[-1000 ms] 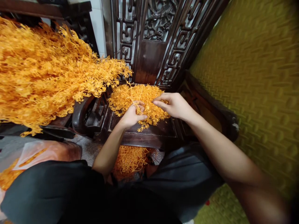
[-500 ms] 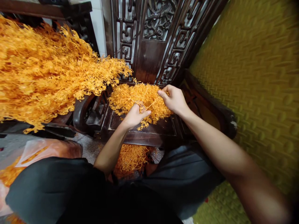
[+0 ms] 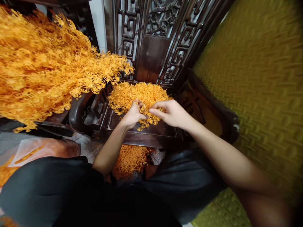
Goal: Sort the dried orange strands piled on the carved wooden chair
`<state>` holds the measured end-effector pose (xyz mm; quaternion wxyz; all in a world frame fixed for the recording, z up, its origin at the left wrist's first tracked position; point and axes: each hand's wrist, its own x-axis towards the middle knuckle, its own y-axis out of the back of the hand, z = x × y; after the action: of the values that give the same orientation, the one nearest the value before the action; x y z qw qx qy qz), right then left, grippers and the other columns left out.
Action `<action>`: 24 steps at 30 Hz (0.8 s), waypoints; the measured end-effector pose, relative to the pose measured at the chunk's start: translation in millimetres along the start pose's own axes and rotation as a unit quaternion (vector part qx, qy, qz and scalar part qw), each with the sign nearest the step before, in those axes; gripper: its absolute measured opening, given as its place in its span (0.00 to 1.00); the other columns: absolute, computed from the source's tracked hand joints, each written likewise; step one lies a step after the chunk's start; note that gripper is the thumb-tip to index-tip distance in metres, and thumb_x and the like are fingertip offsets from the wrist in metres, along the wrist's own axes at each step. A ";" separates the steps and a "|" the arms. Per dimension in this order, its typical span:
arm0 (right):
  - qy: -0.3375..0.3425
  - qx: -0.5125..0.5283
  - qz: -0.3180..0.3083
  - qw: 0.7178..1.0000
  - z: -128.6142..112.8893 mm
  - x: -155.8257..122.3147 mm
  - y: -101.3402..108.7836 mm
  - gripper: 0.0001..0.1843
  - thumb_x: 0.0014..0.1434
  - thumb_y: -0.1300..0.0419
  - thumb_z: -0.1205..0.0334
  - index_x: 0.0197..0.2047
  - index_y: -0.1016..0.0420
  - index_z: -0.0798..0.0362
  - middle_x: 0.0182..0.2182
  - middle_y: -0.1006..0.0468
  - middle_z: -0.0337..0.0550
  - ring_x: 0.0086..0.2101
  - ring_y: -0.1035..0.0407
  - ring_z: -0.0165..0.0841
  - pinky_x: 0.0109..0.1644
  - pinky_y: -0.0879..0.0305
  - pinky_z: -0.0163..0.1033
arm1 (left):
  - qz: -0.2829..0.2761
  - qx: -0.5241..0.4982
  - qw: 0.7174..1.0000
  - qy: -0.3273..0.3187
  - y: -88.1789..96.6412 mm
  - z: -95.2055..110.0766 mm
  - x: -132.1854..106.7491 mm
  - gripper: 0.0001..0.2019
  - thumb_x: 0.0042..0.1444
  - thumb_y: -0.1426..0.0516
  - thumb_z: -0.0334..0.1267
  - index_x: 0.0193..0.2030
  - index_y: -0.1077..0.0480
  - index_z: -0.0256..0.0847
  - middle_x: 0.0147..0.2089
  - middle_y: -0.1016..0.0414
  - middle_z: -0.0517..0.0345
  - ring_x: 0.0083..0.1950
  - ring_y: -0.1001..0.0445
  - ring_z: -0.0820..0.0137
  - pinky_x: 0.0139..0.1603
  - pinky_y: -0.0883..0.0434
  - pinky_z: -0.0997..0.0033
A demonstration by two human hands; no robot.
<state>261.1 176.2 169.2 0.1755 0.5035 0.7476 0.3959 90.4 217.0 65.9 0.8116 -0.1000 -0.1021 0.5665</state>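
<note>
Orange plastic sprigs, thin and branching, lie in a heap (image 3: 139,90) on the seat of a dark wooden chair (image 3: 163,134). Over the front of this heap, my left hand (image 3: 132,116) is curled around a few orange sprigs (image 3: 143,108), its thumb out to the right. My right hand (image 3: 172,114) comes in from the right with thumb and forefinger pinched close to those sprigs. Whatever lies between these fingertips is too small to make out.
A much bigger mass of orange sprigs (image 3: 47,69) rests at the left by the chair's armrest (image 3: 78,110). More orange pieces (image 3: 132,157) are below the seat. A plastic bag (image 3: 47,148) stands at lower left, and a textured yellow-green surface (image 3: 265,78) at right.
My right hand has moved left and down, close to my left hand. The long stem between the hands no longer shows there. My left hand still holds sprigs.
</note>
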 end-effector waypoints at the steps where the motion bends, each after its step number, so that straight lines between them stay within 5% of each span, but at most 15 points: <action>1: -0.013 -0.022 -0.002 1.000 -2.2 0.6 -3.4 0.23 0.66 0.39 0.41 0.38 0.16 0.53 0.35 0.15 0.47 0.34 0.24 0.38 0.42 0.33 0.43 | -0.005 -0.010 1.000 0.003 -0.7 0.3 0.6 0.32 0.38 0.35 0.23 0.47 0.44 0.46 0.50 0.37 0.56 0.50 0.28 0.69 0.43 0.27 0.72; 6: -0.088 -0.124 0.090 0.984 11.7 4.9 -18.4 0.29 0.62 0.37 0.37 0.47 0.16 0.57 0.31 0.16 0.51 0.30 0.26 0.40 0.38 0.36 0.43 | -0.047 -0.052 0.998 -0.007 -5.6 8.9 -0.6 0.35 0.38 0.36 0.22 0.52 0.43 0.47 0.52 0.35 0.56 0.47 0.28 0.72 0.39 0.29 0.75; 11: -0.075 -0.054 0.155 0.984 19.7 10.9 -17.6 0.27 0.63 0.39 0.36 0.38 0.20 0.55 0.31 0.19 0.48 0.30 0.29 0.37 0.38 0.37 0.43 | -0.012 -0.024 1.000 -0.008 -11.7 11.1 0.2 0.24 0.46 0.31 0.30 0.46 0.38 0.41 0.38 0.29 0.60 0.38 0.25 0.73 0.37 0.24 0.71; 16: -0.083 0.034 0.318 0.944 39.0 17.2 3.2 0.23 0.64 0.39 0.37 0.38 0.28 0.50 0.32 0.24 0.45 0.33 0.30 0.38 0.36 0.35 0.43 | 0.019 -0.005 0.999 0.027 -9.0 12.8 0.5 0.18 0.47 0.29 0.35 0.39 0.33 0.37 0.26 0.27 0.62 0.28 0.24 0.72 0.28 0.24 0.70; 20: -0.123 0.149 0.309 0.931 57.7 21.3 26.7 0.21 0.60 0.32 0.42 0.35 0.33 0.49 0.21 0.32 0.39 0.22 0.38 0.31 0.26 0.42 0.40 | 0.060 0.001 0.998 -0.006 2.9 13.5 3.0 0.17 0.48 0.30 0.32 0.42 0.30 0.36 0.25 0.28 0.65 0.28 0.23 0.71 0.28 0.25 0.74; 24: -0.088 0.225 0.465 0.852 69.6 21.1 71.0 0.19 0.61 0.35 0.48 0.32 0.41 0.46 0.23 0.35 0.38 0.19 0.45 0.25 0.21 0.52 0.37 | 0.102 0.078 0.991 0.044 14.3 -0.1 6.2 0.12 0.48 0.33 0.27 0.39 0.30 0.38 0.21 0.32 0.69 0.22 0.30 0.77 0.21 0.34 0.79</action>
<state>341.7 236.7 183.2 -0.0820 0.8510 0.4758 0.2066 79.6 227.7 62.2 0.7583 -0.0712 -0.0110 0.6479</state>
